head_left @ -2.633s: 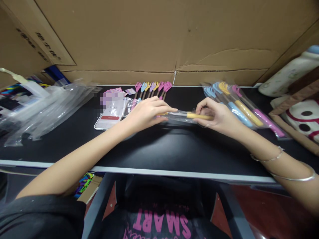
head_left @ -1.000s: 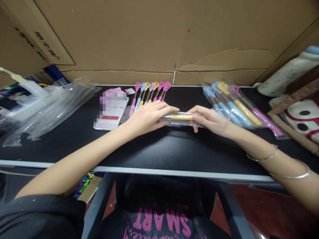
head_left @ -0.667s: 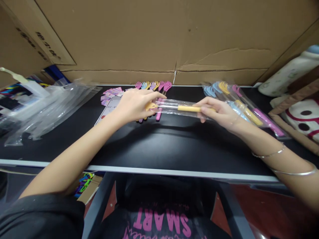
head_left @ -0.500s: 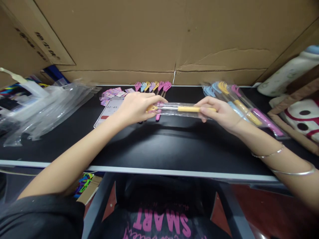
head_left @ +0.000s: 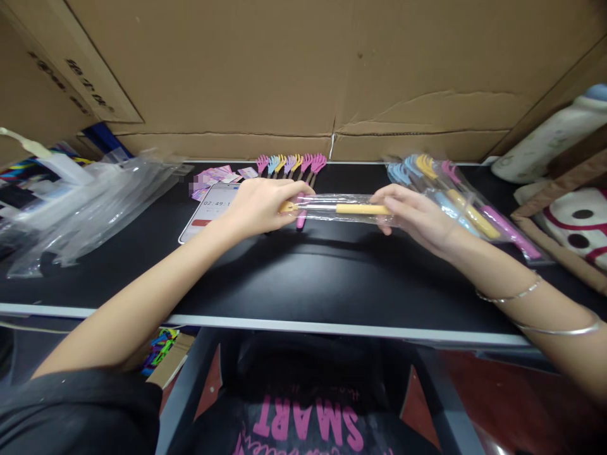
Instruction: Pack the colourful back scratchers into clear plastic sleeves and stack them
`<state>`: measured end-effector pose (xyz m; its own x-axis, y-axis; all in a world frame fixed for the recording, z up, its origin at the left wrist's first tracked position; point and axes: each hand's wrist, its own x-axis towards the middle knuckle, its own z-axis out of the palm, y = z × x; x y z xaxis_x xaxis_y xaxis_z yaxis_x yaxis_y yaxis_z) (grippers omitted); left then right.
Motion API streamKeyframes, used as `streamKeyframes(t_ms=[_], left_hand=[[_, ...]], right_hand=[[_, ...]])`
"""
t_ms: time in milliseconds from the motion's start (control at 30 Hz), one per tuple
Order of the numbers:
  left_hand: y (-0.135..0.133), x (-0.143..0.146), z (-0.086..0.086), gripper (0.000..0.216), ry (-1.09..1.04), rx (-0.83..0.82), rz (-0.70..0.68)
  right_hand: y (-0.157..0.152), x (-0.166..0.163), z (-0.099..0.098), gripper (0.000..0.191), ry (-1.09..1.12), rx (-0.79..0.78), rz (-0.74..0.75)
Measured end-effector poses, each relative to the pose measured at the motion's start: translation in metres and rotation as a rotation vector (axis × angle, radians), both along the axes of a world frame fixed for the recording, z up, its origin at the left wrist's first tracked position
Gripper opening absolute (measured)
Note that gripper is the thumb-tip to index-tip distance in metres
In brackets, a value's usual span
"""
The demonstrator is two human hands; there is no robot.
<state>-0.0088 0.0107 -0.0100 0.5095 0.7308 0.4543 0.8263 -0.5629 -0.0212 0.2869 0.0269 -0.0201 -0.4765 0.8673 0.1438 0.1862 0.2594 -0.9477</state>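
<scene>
Level above the table, a yellow back scratcher with a metal rod lies inside a clear plastic sleeve. My left hand is closed around the sleeve at the yellow claw end, hiding most of the claw. At the handle end, my right hand grips the sleeve between thumb and fingers. Behind my left hand, several loose back scratchers with pink, blue, yellow and purple claws lie in a row. Past my right hand rests a pile of bagged back scratchers.
Empty clear sleeves are heaped at the left. A phone showing a timer lies beside printed cards. A bottle and a bag stand at the right. Cardboard walls the back of the table.
My right fingers have shifted at the handle end, and less of the yellow handle shows past them. My left hand keeps its hold with hardly any movement.
</scene>
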Motion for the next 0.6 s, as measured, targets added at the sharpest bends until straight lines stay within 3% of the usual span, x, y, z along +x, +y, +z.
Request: streamKeyframes(t_ms=[300, 600], left_hand=[[0.0034, -0.003, 0.0055, 0.033, -0.072, -0.099, 0.1], [0.0027, -0.0006, -0.0009, 0.04, -0.042, -0.103, 0.062]], right_hand=[[0.0046, 0.0057, 0.0065, 0.036, 0.127, -0.135, 0.042], [0.0068, 0.0043, -0.0005, 0.035, 0.266, -0.145, -0.004]])
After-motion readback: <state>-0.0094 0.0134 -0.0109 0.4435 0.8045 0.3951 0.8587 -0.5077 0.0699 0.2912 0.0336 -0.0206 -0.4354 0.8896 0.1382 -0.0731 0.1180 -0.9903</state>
